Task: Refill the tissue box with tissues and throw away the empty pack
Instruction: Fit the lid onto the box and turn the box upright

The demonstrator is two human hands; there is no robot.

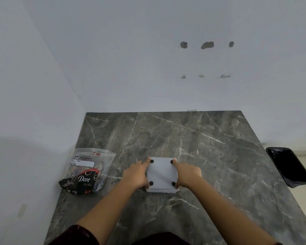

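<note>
A white square tissue box (162,173) lies upside down on the dark marble table (210,147), its base with black rubber feet at the corners facing up. My left hand (137,174) grips its left side and my right hand (186,174) grips its right side. A clear and black plastic tissue pack (86,171) printed "Dove" lies at the table's left edge, apart from my hands; it looks flat and crumpled.
A bin lined with a black bag (290,167) stands on the floor past the table's right edge. White walls close the table in at the back and the left.
</note>
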